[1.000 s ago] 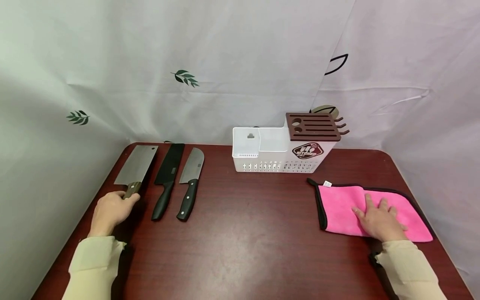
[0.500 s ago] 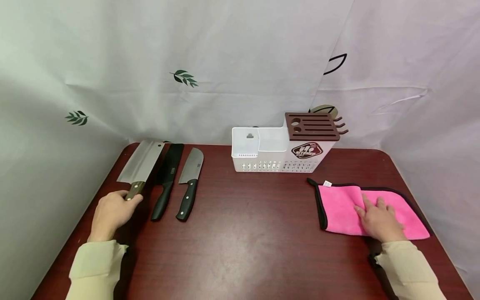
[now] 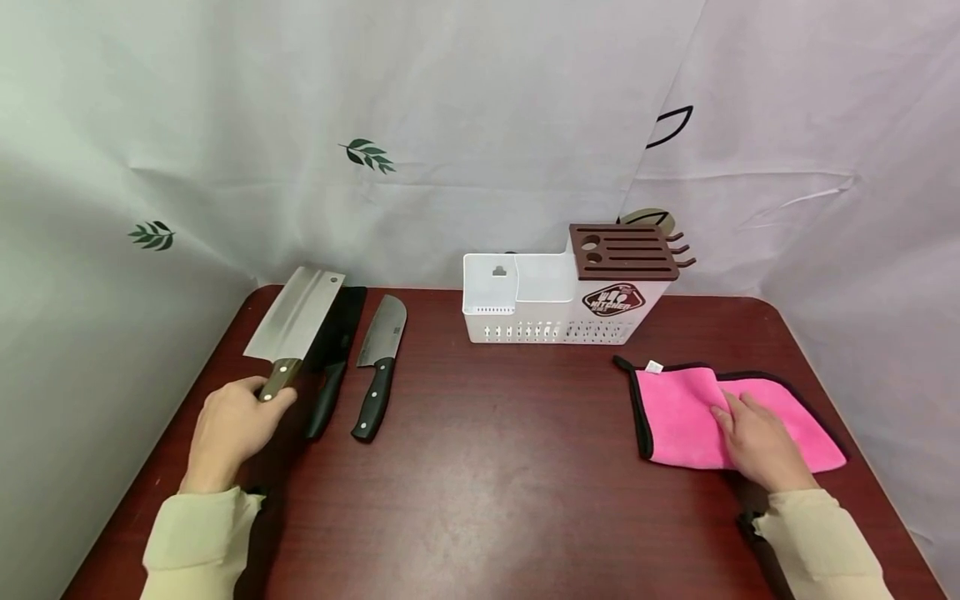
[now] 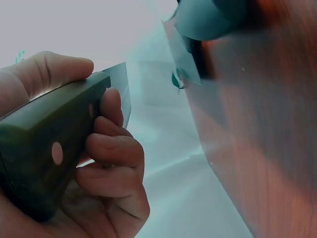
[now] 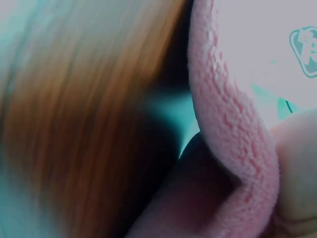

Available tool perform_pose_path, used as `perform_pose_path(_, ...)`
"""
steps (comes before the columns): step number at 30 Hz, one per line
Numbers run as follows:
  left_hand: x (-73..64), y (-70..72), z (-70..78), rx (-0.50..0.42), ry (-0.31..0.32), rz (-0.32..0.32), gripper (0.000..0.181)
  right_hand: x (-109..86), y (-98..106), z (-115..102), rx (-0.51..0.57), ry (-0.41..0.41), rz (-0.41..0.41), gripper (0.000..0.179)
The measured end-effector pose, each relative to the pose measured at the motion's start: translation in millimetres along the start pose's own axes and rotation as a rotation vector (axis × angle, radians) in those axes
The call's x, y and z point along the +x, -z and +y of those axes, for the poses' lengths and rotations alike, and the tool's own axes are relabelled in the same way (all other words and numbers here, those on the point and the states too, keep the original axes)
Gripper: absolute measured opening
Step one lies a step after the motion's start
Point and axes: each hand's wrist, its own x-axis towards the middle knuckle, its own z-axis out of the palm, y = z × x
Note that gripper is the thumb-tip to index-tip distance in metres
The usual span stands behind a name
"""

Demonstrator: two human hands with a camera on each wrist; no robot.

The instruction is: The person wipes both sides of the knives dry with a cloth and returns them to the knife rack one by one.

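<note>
My left hand [image 3: 234, 429] grips the dark wooden handle of a cleaver [image 3: 296, 315], whose wide steel blade points away from me, raised off the table at its far end. Close up in the left wrist view, the thumb lies along the handle [image 4: 47, 129] and the fingers curl around its other side. On the right, my right hand [image 3: 765, 442] pinches a fold of a pink towel [image 3: 678, 417] with black edging. That fold [image 5: 237, 129] stands up beside the hand in the right wrist view; most fingers are hidden there.
Right of the cleaver lie a black knife [image 3: 324, 404], partly covered by the blade, and a steel knife [image 3: 375, 392] with a black handle. Against the back cloth [image 3: 480, 150] stands a white utensil holder [image 3: 525, 329] with a brown slotted top [image 3: 626, 252] and side hooks.
The cleaver has lifted from the table and moved right, over the black knife's blade. My right hand's spread fingers have drawn together, bunching the towel, and its right end has slid left.
</note>
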Motion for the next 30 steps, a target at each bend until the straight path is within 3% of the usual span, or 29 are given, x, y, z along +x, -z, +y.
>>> perform_pose_path(4, -2.2, 1.4, 4.5, 0.002, -0.005, 0.003, 0.044, 0.5, 0.0, -3.4, 0.045, 0.043, 0.106, 0.022)
perform_pose_path(7, -3.4, 1.8, 7.9, 0.003, -0.016, 0.013, 0.037, 0.5, 1.4, -5.8, 0.050, 0.041, 0.133, 0.016)
perform_pose_path(19, -13.1, -1.4, 26.5, -0.011, -0.070, 0.003, 0.030, -3.0, 12.5, -18.0, 0.162, -0.046, 0.210, 0.043)
perform_pose_path(30, -23.5, -4.3, 41.7, -0.015, -0.155, 0.015, 0.025, -11.2, 24.6, -31.6, 0.265, -0.055, 0.380, 0.040)
